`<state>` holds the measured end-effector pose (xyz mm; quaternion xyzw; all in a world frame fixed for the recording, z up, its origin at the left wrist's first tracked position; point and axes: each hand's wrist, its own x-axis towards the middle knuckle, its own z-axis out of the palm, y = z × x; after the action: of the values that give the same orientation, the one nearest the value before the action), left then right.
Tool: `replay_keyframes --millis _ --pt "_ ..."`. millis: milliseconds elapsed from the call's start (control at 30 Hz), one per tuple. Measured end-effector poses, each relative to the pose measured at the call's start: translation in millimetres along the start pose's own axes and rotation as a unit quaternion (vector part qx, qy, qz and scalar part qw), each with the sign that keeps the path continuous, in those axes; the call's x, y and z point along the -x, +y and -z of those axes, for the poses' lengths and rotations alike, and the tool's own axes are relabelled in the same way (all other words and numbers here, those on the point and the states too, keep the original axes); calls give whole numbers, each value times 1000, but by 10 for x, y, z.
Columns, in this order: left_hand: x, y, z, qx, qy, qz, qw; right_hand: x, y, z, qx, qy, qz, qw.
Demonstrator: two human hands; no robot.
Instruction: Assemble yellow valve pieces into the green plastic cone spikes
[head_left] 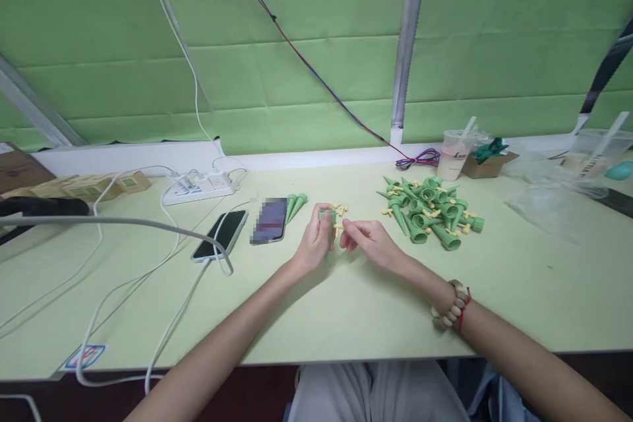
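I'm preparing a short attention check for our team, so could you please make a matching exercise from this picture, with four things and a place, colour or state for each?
Things:
1. Left hand
2. Right hand
3. Power strip
4. Pile of cones

Descriptions:
A. white, to the left of both hands
B. pinching a small yellow piece
C. mostly green, to the right of both hands
D. holding a green cone

Pairs: 1-D, 2-B, 3-A, 4-C

Green cone [327, 215] in left hand [312, 237], yellow piece [338, 226] in right hand [370, 241].
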<state>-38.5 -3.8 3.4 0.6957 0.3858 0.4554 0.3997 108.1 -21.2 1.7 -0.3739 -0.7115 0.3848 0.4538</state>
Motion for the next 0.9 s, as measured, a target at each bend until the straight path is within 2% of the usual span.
replay_keyframes --millis 200,367,433,567,767,900 --pt "7 41 5 -17 5 1 1000 -52 44 49 -27 62 16 998" --pt "10 37 10 -26 -23 -11 999 -66 69 51 -78 27 -44 996" --pt "7 33 11 -15 -25 -3 1000 -69 75 54 -72 28 -40 996" --pt "-7 21 18 -15 -17 10 1000 -79 76 69 -50 75 -8 996" --pt "-6 9 14 -38 -29 7 999 -82 98 75 -83 43 -54 994" --pt "-4 10 8 -22 -21 13 999 -88 76 76 -88 73 -37 993"
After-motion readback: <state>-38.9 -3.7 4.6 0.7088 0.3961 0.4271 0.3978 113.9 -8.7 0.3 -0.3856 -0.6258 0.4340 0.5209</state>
